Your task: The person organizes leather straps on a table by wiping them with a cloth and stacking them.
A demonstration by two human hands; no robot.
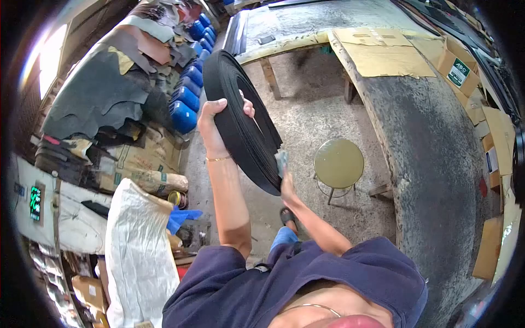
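A large roll of black webbing [235, 117] is held up on edge in front of me, tilted. My left hand [216, 120] is closed on its left side, thumb across the outer face and fingers curled through the centre hole. My right hand [287, 186] is at the lower right edge of the roll, fingers closed around a small pale grey-green piece [281, 160]. That piece lies against the webbing's side; its kind is too small to make out.
A round stool [339, 163] stands on the concrete floor. A long worn workbench [432, 164] runs along the right, with flat cardboard [383, 52] on it. Leather hides [98, 90] are piled on the left, beside blue rolls [186, 101]. White sheeting [139, 251] is at lower left.
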